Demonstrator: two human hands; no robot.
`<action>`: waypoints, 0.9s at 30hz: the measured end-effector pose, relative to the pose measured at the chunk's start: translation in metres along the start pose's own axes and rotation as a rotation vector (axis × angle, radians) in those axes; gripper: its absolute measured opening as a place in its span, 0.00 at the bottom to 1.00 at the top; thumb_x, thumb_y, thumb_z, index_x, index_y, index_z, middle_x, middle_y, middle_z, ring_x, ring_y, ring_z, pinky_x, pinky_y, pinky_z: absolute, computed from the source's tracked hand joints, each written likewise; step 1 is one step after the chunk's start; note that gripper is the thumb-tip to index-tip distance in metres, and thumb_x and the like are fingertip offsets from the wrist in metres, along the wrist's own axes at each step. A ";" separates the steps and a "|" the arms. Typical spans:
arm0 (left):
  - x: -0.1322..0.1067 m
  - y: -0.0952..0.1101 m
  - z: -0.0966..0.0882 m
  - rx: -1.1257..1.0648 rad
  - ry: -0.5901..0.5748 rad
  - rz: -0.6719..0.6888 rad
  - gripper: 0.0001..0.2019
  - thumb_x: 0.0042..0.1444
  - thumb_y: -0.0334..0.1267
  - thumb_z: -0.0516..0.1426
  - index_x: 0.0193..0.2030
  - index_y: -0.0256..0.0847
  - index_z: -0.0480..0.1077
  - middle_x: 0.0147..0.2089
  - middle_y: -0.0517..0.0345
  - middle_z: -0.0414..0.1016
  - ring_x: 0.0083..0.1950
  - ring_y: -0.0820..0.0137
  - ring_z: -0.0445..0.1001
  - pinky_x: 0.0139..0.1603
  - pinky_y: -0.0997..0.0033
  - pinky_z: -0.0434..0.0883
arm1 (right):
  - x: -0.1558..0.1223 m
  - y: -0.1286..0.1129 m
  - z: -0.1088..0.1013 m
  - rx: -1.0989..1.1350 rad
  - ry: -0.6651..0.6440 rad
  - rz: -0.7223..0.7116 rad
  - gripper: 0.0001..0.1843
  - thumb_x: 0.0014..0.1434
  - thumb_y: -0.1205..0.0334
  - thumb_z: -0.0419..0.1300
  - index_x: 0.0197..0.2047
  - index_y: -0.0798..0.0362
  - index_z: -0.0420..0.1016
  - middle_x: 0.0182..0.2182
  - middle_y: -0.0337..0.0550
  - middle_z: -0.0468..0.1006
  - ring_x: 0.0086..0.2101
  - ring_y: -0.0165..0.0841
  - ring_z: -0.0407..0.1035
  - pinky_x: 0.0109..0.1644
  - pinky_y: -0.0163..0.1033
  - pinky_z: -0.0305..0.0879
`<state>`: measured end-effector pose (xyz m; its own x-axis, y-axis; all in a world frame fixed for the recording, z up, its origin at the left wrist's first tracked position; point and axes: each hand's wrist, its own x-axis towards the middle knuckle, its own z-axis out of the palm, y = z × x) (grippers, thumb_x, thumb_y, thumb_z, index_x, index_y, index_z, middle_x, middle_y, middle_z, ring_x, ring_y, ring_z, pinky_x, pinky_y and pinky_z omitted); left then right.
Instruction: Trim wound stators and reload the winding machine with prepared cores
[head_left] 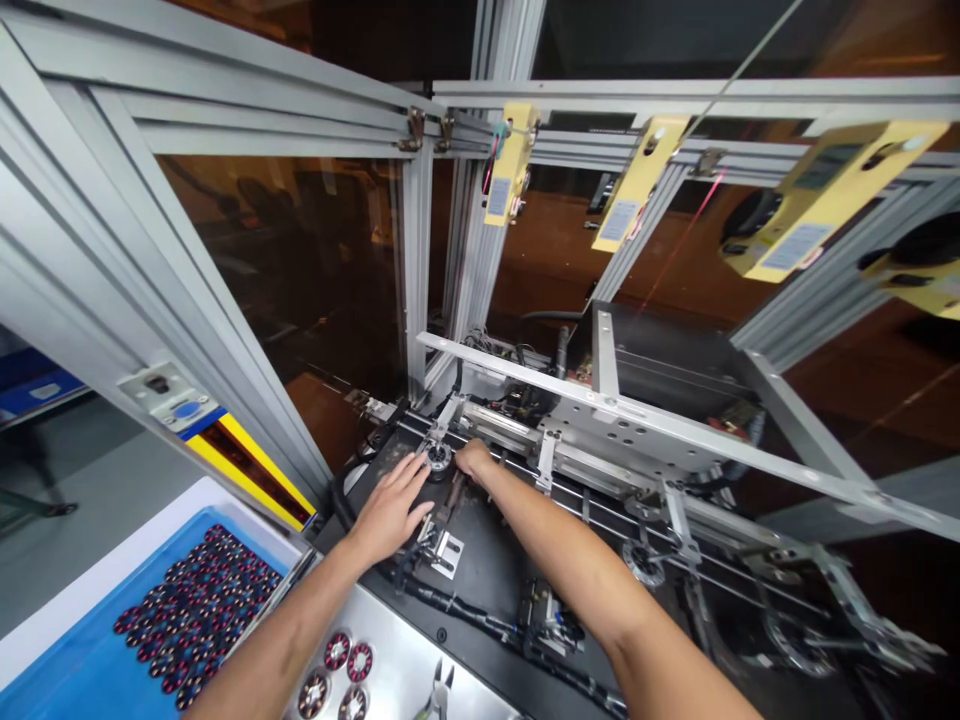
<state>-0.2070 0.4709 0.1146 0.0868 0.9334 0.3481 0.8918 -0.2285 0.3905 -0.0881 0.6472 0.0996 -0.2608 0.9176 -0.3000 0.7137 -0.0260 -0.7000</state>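
Observation:
Both my arms reach into a machine enclosure. My left hand lies flat with fingers stretched out on the black machine bed, its fingertips touching a small round motor part seated in a fixture. My right hand sits just right of that part, fingers curled down toward the fixture; what they grip, if anything, is hidden. A small metal bracket lies under my left palm's edge.
A blue tray at the lower left holds several round motor parts. A few more parts and pliers lie on the steel ledge. Aluminium frame bars, cables and yellow devices surround the opening.

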 end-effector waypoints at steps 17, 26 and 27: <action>0.030 -0.006 0.018 0.199 -0.186 0.019 0.21 0.61 0.38 0.58 0.61 0.42 0.64 0.67 0.47 0.62 0.65 0.52 0.63 0.61 0.40 0.63 | -0.066 -0.024 -0.033 -0.023 -0.116 -0.238 0.15 0.64 0.57 0.59 0.51 0.55 0.71 0.49 0.46 0.74 0.45 0.38 0.72 0.48 0.49 0.72; 0.030 -0.008 0.015 0.132 -0.232 0.018 0.21 0.61 0.38 0.58 0.60 0.41 0.65 0.66 0.47 0.63 0.64 0.52 0.65 0.60 0.40 0.64 | -0.175 0.097 -0.175 -0.366 -0.002 -0.442 0.12 0.66 0.56 0.57 0.42 0.56 0.74 0.37 0.41 0.78 0.36 0.32 0.74 0.43 0.44 0.72; 0.030 -0.007 0.013 0.128 -0.232 0.015 0.21 0.61 0.38 0.58 0.60 0.41 0.65 0.66 0.47 0.63 0.64 0.52 0.65 0.60 0.40 0.64 | -0.172 0.108 -0.176 -0.413 0.005 -0.456 0.11 0.65 0.57 0.58 0.44 0.56 0.74 0.39 0.42 0.78 0.38 0.33 0.74 0.44 0.45 0.72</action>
<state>-0.2052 0.5042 0.1107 0.1868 0.9719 0.1430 0.9372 -0.2199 0.2709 0.1481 0.5564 0.1891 -0.5965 0.8022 -0.0256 0.7243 0.5242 -0.4478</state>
